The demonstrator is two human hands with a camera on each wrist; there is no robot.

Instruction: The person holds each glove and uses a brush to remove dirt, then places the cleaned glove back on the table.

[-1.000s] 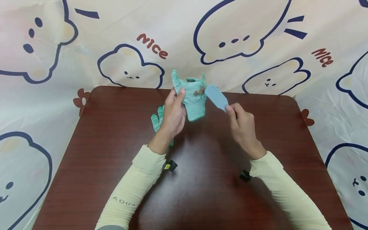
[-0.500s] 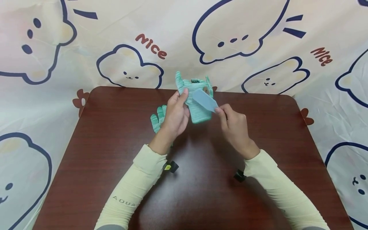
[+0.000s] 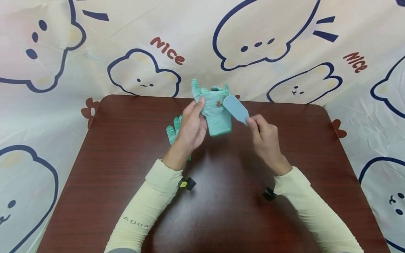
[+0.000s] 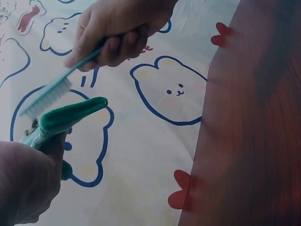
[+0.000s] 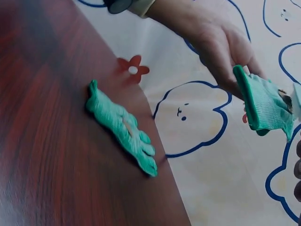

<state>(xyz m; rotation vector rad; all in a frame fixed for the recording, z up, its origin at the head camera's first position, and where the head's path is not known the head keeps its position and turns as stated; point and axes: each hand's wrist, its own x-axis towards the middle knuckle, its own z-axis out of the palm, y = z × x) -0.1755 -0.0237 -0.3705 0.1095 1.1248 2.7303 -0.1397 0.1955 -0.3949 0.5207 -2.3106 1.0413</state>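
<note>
My left hand (image 3: 191,126) grips a mint-green knit glove (image 3: 219,121) by its side, thumb in front, held up near the table's far edge. A brown stain (image 3: 218,103) marks the glove. In my right hand (image 3: 266,142) I hold a light blue brush (image 3: 236,109) by its handle. Its back faces up in the head view, and its head overlaps the glove's right edge beside the stain. Pale bristles (image 4: 49,100) show in the left wrist view, pointing down toward the glove. The brush handle is mostly hidden in my fist.
A second green glove (image 5: 117,120) lies on the dark brown wooden table (image 3: 126,168), partly hidden behind my left forearm in the head view; it too has a brownish mark. A cream cloth (image 3: 196,28) printed with cartoon outlines hangs behind the table.
The brush moved left across the stained area of the glove, covering it, then back right, so the stain shows again. The held glove shifted slightly right over the second.
</note>
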